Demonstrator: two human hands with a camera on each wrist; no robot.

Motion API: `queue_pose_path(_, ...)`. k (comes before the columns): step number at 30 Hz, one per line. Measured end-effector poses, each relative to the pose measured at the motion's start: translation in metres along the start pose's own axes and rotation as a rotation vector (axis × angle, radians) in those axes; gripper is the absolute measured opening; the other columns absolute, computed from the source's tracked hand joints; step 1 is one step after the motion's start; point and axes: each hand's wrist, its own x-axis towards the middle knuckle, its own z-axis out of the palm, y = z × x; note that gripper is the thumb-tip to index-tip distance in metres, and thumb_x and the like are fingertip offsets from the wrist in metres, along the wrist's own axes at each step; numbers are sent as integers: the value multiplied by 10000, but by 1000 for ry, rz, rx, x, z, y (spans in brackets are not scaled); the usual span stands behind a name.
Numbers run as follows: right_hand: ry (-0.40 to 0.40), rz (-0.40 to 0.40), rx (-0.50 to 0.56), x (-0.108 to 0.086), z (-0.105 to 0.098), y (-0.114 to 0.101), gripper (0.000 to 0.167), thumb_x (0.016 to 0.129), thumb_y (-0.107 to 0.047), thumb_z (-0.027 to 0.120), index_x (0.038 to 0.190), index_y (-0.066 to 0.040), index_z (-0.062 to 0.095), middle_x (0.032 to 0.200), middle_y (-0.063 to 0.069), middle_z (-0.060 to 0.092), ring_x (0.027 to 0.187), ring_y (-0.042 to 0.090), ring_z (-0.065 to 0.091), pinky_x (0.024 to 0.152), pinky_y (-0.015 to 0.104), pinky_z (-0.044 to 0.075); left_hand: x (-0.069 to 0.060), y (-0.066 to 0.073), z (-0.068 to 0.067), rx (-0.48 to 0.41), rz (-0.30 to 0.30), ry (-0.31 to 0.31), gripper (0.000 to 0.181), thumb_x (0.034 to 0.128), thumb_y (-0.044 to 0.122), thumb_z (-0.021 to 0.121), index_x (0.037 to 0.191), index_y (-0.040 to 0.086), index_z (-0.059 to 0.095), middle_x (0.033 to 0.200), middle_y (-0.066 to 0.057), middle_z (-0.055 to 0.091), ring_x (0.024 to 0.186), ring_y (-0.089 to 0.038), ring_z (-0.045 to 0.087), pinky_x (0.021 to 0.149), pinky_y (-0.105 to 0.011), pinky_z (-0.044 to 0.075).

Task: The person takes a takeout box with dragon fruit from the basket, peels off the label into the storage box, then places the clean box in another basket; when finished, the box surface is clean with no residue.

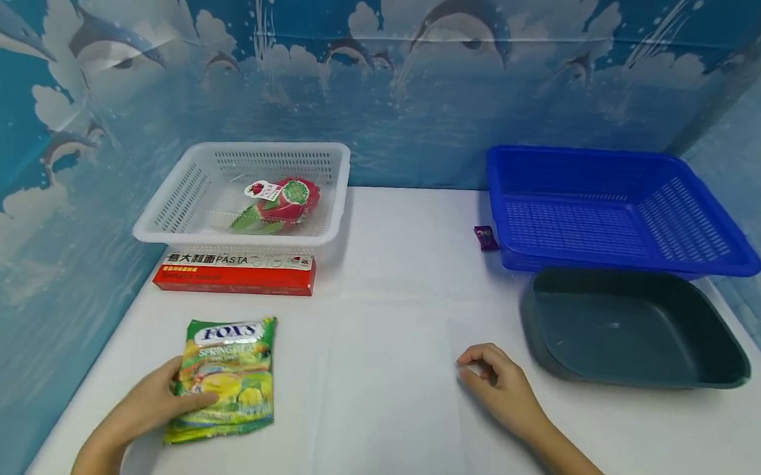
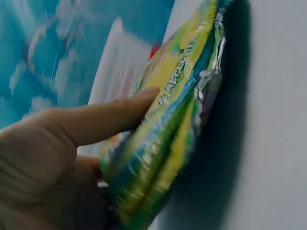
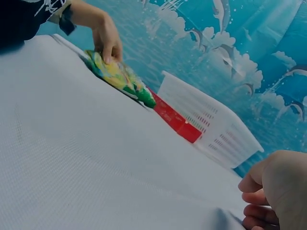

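Observation:
A green and yellow FOX'S candy bag [image 1: 228,375] is at the left of the table. My left hand [image 1: 156,402] grips it by its left side, thumb across the printed front and the other fingers behind. In the left wrist view the candy bag [image 2: 168,115] is tilted, with a dark shadow on the white table beside it; its lower edge against the table is hard to tell. My right hand [image 1: 502,390] is over the table right of the middle, fingers loosely curled, holding nothing. Nearest to it is a dark green basin [image 1: 635,326].
Behind the candy bag lies a red and white pasta box [image 1: 233,274], in front of a white basket [image 1: 264,238] containing a wrapped red and green item [image 1: 291,202]. A blue basket [image 1: 620,257] stands at the back right, with a small purple packet [image 1: 486,238] by its left side.

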Motion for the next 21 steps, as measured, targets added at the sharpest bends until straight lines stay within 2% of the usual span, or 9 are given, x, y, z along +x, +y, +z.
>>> queue_pose_path(2,4,-4,1,-2,1,0,113,873,-38,697,965,-95,664,992,-23,608,837,75,521,692,211,472,-2,15,25,-126,108,-100,829,859,274,756,1411,-139,294,1022,-95,651,857,-226,626,776,-383,499)
queue_pose_path(4,15,-2,4,-3,2,-1,117,867,-28,698,957,-94,663,977,-28,609,819,80,518,685,213,467,4,39,55,-217,191,-181,798,837,210,779,1400,-102,308,1016,-96,663,846,-224,646,778,-365,504)
queue_pose_path(5,21,-3,4,-3,2,-1,120,864,-24,699,954,-95,663,971,-28,610,811,84,517,684,215,465,10,55,69,-232,216,-199,805,823,205,793,1398,-82,309,1011,-93,664,838,-221,650,777,-365,507)
queue_pose_path(7,33,5,8,-2,3,-1,126,856,-10,701,943,-94,665,955,-27,613,798,93,518,680,217,462,29,89,93,-176,255,-164,862,794,224,820,1421,-20,281,1003,-78,643,853,-202,622,797,-394,494)
queue_pose_path(9,41,16,13,1,4,-1,131,851,-1,703,931,-98,666,946,-28,616,787,100,520,676,219,459,55,123,109,-82,294,-78,943,775,225,836,1480,88,225,986,-92,634,830,-211,603,784,-415,478)
queue_pose_path(13,43,42,17,3,7,-1,138,845,9,705,911,-108,670,944,-26,623,791,96,527,676,221,461,124,181,120,57,383,63,969,809,224,811,1536,297,174,1215,-155,603,896,-286,606,743,-435,479)
queue_pose_path(17,57,34,-3,2,7,0,148,836,13,707,893,-118,672,927,-26,626,762,89,515,659,221,454,193,224,124,72,468,74,835,884,287,738,1542,272,225,1475,-124,438,1147,-363,564,868,-476,485)
queue_pose_path(19,64,29,-12,0,5,0,155,833,14,708,890,-125,671,915,-33,624,746,86,507,649,221,447,220,241,128,64,499,56,818,906,331,704,1553,224,217,1516,-117,382,1253,-380,492,975,-499,442)
queue_pose_path(21,63,30,-12,-1,3,0,154,838,11,708,892,-129,673,910,-45,624,741,87,505,646,223,446,238,255,132,64,517,45,813,915,361,685,1558,196,217,1538,-109,348,1329,-371,417,1050,-511,380)
